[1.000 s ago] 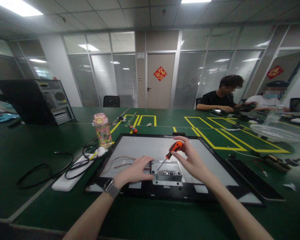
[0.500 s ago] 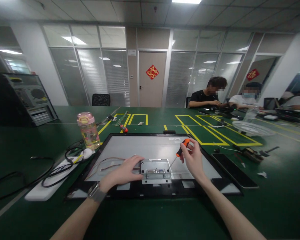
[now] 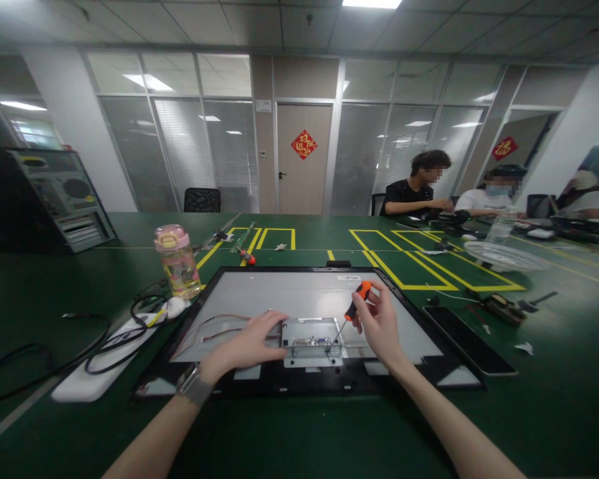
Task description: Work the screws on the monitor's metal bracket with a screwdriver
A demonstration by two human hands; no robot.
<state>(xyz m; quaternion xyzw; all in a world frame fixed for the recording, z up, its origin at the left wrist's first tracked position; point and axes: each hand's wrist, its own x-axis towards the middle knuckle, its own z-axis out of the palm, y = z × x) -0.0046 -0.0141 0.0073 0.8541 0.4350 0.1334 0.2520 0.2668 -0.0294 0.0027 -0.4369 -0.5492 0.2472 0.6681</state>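
Note:
A flat monitor panel [image 3: 404,319] lies back-up on the green table, black frame around a grey metal back. A small metal bracket box [image 3: 310,340] sits near its front edge. My left hand [image 3: 252,342] rests on the panel with its fingers against the bracket's left side. My right hand [image 3: 377,322] is closed on an orange-handled screwdriver [image 3: 355,303], whose tip points down at the bracket's right part. Thin brown wires [image 3: 214,329] run left from the bracket.
A pink-capped bottle [image 3: 177,263] stands left of the panel beside a white board [image 3: 80,382] with black cables [image 3: 70,356]. A computer case [image 3: 54,199] is far left, a black strip [image 3: 466,339] and small parts to the right. Other people sit at the far right.
The view swung right and then settled. My right hand has tilted the screwdriver back down so its tip is at the bracket again. My left hand has stayed in place.

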